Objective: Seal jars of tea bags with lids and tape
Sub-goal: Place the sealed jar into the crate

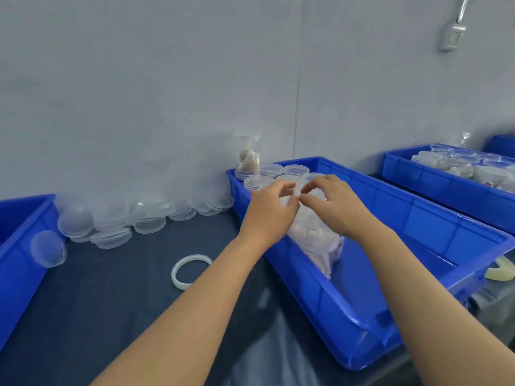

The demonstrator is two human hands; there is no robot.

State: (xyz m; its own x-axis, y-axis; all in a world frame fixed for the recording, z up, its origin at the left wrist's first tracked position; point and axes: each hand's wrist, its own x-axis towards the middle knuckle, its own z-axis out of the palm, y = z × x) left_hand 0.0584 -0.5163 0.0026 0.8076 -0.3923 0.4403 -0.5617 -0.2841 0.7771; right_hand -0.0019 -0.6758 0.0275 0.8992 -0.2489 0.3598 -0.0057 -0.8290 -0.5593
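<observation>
— A pale grey wall (167, 93) and a dark worktop (117, 296) — that's the setting. What are the hands doing?

— Both are up over the middle blue crate (418, 227), working at the top of a clear jar of tea bags (315, 235). The left hand (269, 207) has its fingers curled against the jar's upper left side, gripping it; the right hand (331, 203) pinches at the top with thumb and fingertips bent. The jar leans inside the crate, its base down against the blue floor. Whether a lid sits under the fingers, I cannot tell — it is blurred there.

— And beyond the hands?

— Behind them, at the crate's far end, stand several jars with clear lids on (281, 172), and one taller jar (248, 160) rises above them at the corner. Left of the crate, a heap of loose clear lids (139, 215) lies along the foot of the wall. Nearer, on the worktop, a roll of clear tape (191, 271) lies flat, well apart from the jar.

— The edges?

— Another blue crate (19, 246) at far left, with one clear lid (48, 248) leaning on its side. At right, a further crate (434, 179) packed with filled jars (459, 165). A pale yellowish object (501, 271) lies just past the middle crate's right rim. A grey fitting (452, 37) hangs on the wall, top right.
</observation>
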